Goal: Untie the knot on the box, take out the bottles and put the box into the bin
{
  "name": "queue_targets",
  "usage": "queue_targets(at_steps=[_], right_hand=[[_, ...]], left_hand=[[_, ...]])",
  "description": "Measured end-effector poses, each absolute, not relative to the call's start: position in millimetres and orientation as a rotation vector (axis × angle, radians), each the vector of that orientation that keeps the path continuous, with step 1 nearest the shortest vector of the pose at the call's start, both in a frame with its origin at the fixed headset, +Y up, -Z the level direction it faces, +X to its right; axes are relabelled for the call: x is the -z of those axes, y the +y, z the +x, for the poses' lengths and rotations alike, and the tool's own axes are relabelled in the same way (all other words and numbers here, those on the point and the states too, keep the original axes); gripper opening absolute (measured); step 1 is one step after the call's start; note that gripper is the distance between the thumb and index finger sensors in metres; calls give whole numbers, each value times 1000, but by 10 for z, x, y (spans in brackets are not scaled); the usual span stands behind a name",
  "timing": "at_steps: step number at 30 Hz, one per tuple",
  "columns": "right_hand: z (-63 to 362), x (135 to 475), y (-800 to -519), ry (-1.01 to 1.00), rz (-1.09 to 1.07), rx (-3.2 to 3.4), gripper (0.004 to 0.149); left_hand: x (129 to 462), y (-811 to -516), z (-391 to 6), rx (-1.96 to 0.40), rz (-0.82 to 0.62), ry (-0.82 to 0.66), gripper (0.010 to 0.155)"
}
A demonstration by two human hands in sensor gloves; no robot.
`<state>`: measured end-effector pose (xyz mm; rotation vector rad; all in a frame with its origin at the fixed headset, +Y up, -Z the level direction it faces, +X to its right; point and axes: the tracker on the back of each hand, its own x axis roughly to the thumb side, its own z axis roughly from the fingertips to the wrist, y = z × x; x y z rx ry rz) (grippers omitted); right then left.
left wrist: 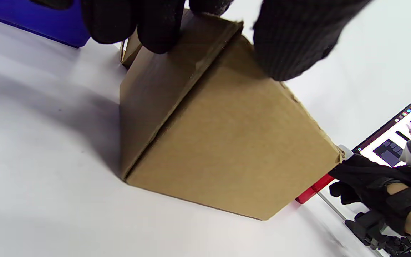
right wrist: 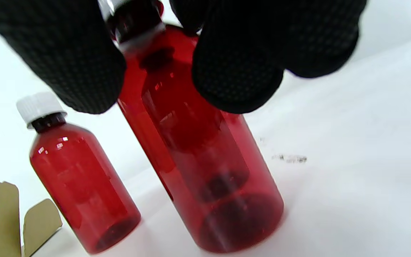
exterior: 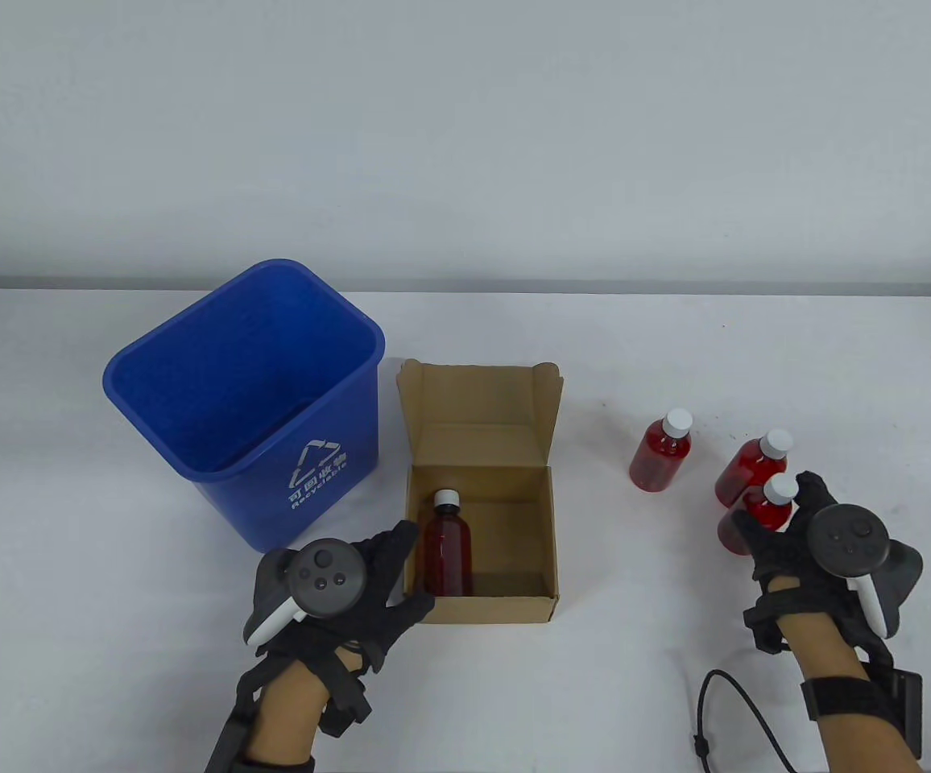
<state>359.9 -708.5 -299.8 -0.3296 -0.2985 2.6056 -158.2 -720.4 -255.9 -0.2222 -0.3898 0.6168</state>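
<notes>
Cardboard box (exterior: pixel 482 555) sits open near the middle of the white table (exterior: pixel 111 684), its lid flap standing up at the far side. One red bottle with a white cap (exterior: pixel 448 544) stands inside it, against the left wall. Just to the left of the box is the blue recycling bin (exterior: pixel 248 403), upright and apart from it by a narrow gap.

The left hand (exterior: pixel 353 580) is at the box's near left corner. Its fingers are spread: the fingers reach along the left wall near the top edge, and the thumb lies against the front wall. In the left wrist view the fingertips (left wrist: pixel 159 28) press on the side panel and the thumb sits on the front panel's upper edge, so the corner is clasped between them.

Off to the right, three more red bottles stand on the table. The farthest left one (exterior: pixel 662 451) is alone, well apart from the box. The other two are close together, one just behind the other (exterior: pixel 755 467). The right hand (exterior: pixel 796 531) is on the nearer one (exterior: pixel 765 507), with fingers curled round its neck and shoulder just below the cap; the right wrist view shows a thumb and finger pinching the bottle from either side while its base rests on the table. A black cable (exterior: pixel 723 708) loops on the table near the right wrist.
</notes>
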Motion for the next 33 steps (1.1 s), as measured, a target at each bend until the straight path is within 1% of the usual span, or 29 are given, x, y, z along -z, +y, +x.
queue_targets(at_steps=[3, 8, 11, 16, 21, 25, 28, 33], right_hand=[[3594, 2940, -6849, -309, -331, -2602, 87], [3390, 2832, -6414, -388, -215, -2614, 85], [3138, 2782, -6168, -410, -98, -2638, 83], [2620, 2771, -5899, -392, 81, -2673, 81], [2086, 2815, -5730, -356, 224, -2717, 77], [1644, 2855, -5669, -288, 326, -2750, 73], [1330, 2871, -5688, -196, 381, -2785, 71], [793, 2925, -5799, -50, 462, -2877, 69]], left_hand=[[2560, -7202, -1580, -613, -223, -390, 87], [2559, -7204, -1577, -611, -223, -391, 87], [2558, -7206, -1576, -612, -221, -391, 87], [2559, -7206, -1573, -613, -222, -394, 87], [2562, -7205, -1571, -613, -224, -396, 87], [2560, -7201, -1569, -610, -223, -395, 87], [2561, -7200, -1570, -606, -224, -395, 87], [2562, -7193, -1572, -594, -217, -394, 87]])
